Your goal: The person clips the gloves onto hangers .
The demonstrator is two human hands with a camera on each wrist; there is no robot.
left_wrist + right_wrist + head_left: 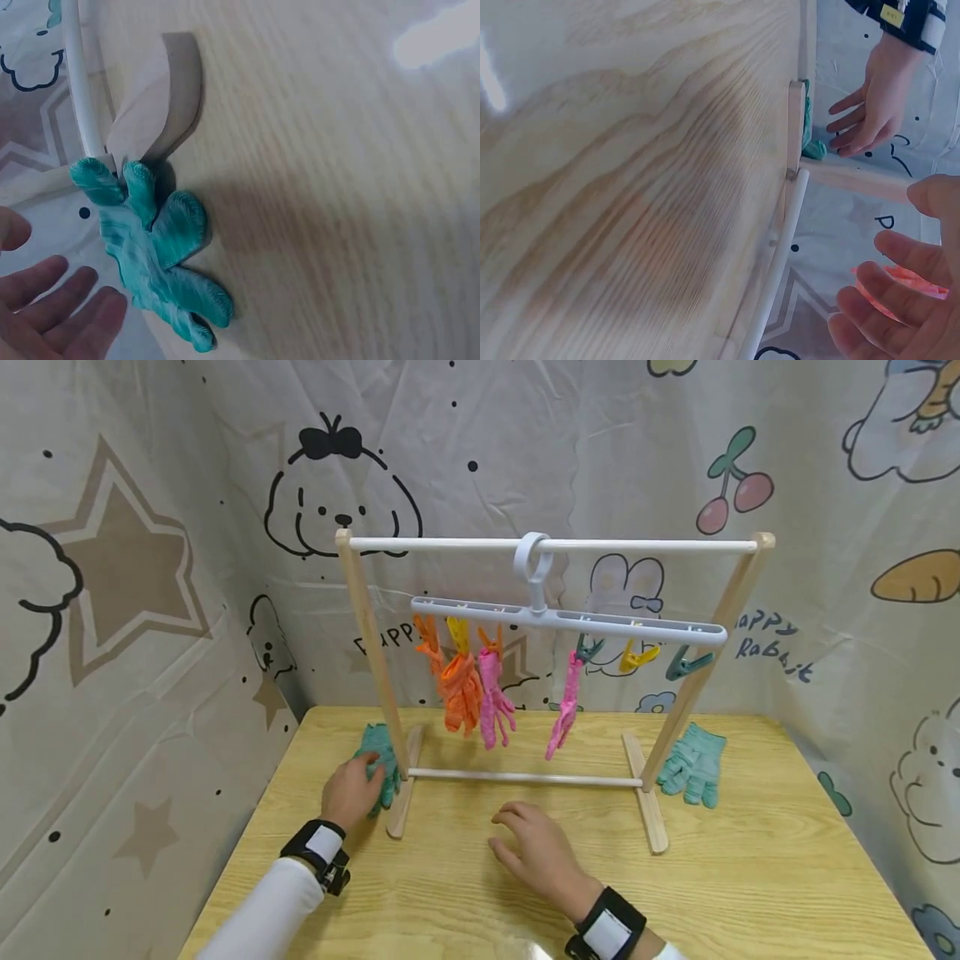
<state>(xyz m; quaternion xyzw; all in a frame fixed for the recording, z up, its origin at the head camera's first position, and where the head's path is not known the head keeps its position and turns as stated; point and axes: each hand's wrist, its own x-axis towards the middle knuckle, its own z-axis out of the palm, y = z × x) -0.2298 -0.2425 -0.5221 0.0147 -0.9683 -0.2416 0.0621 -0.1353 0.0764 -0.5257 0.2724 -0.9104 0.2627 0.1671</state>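
My left hand (pixel 352 793) hovers over a green glove (pixel 380 742) lying by the left foot of a wooden rack. In the left wrist view its fingers (pixel 64 300) are loosely bent and apart from the glove. My right hand (pixel 542 853) is held over the table in front of the rack, fingers spread and holding nothing. A second green glove (pixel 693 764) lies beside the rack's right leg. From the grey hanger (pixel 630 625), clips hold orange gloves (pixel 460 693) on the left, a pink glove (pixel 492 702) beside them and another pink glove (pixel 567 706) right of centre.
The hanger hooks over the rack's white top rod (pixel 435 544). A yellow clip (pixel 637 657) and a dark green clip (pixel 687 664) hang at its right end with nothing in them. The lower rod (pixel 525 777) spans the rack's feet on the wooden table (pixel 750 860). Patterned cloth surrounds the table.
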